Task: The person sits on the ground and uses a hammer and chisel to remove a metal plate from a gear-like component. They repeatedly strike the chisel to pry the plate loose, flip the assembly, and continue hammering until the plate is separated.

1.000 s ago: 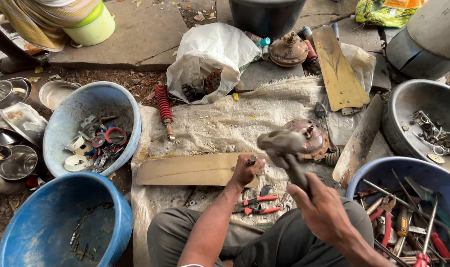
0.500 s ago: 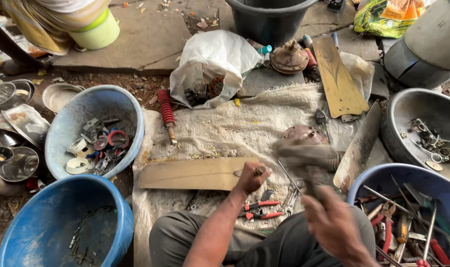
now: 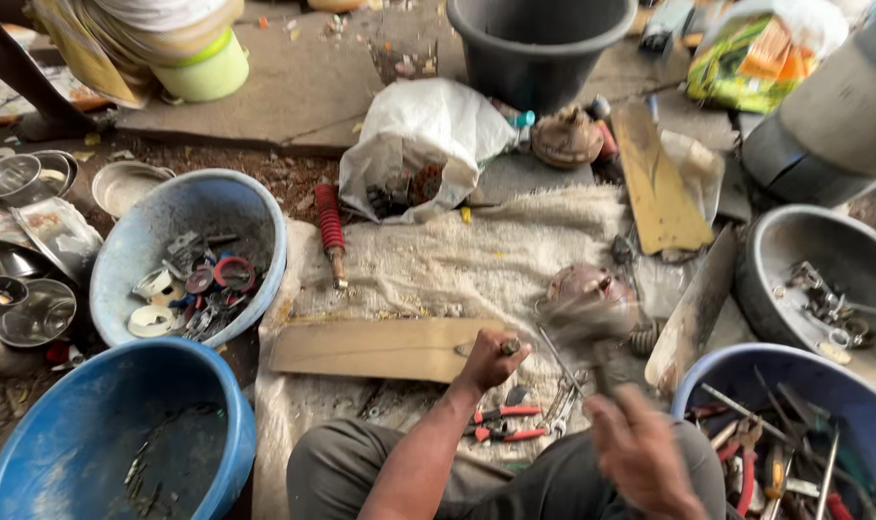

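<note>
Left hand closed in a fist around a small metal punch, tip pressed down at the near end of a flat tan fan blade lying on pale sacking over the ground. Right hand closed around the handle of a hammer, blurred with motion, head raised up and to the right of the left fist. Just beyond the hammer head, a rusty round motor housing. Directly below the left hand, two pairs of red-handled pliers on the sacking. Farther left of the left hand, a light blue tub holding rings, tape rolls and small parts; nearer and to the left, a deeper blue tub with a few dark bits at the bottom. Right of the right hand, a blue basin packed with screwdrivers and other hand tools. Beyond the fan blade, a red coil spring shock absorber and a white plastic bag.
</note>
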